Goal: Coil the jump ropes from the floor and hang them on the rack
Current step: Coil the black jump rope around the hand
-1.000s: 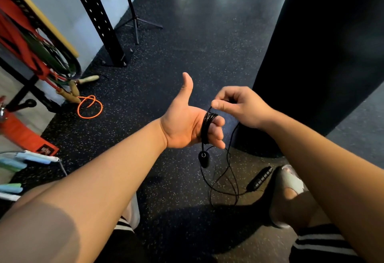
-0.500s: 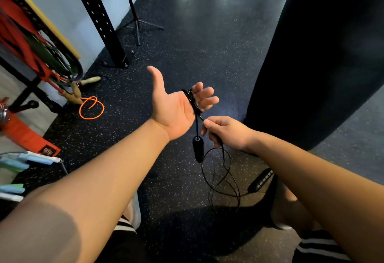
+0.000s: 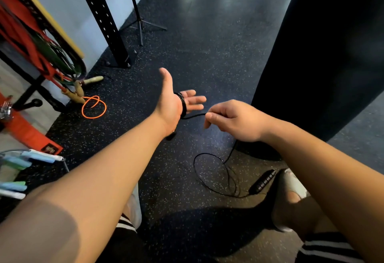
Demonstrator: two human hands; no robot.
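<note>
My left hand (image 3: 174, 107) is flat, fingers out, with the thin black jump rope (image 3: 182, 102) looped round the palm. My right hand (image 3: 234, 119), just beside it, pinches the strand. The slack and the black ribbed handle (image 3: 262, 181) are on the speckled rubber floor (image 3: 207, 54) below my right hand.

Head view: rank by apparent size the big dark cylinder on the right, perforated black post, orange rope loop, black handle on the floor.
1. the dark cylinder
2. the perforated post
3. the orange rope loop and the black handle: similar extent, handle nearer the camera, so unranked.
</note>
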